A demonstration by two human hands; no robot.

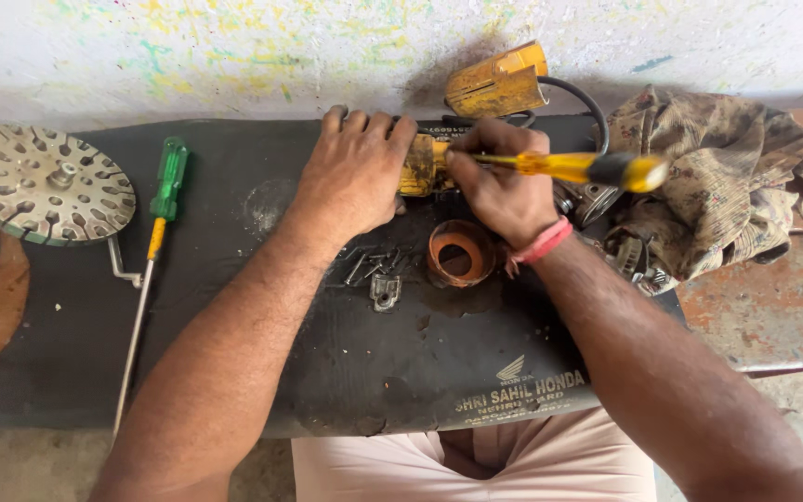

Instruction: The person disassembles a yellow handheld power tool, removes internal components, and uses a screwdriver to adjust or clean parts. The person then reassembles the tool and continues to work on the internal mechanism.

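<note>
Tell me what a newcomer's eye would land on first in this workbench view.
First, the two hands at the centre of the black mat: the left hand presses down on a yellow tool body, while the right hand holds a yellow-handled screwdriver to it. Next, the round perforated metal disc at far left, with a green-handled screwdriver lying beside it.

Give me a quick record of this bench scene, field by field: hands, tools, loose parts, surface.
left hand: presses down on a yellow tool body
right hand: grips a yellow-handled screwdriver, tip at the tool body
loose parts: screws and an orange ring in front of the hands
spare tool: green-handled screwdriver, lying to the left
left edge: perforated metal disc
right side: patterned cloth
surface: black mat
</note>
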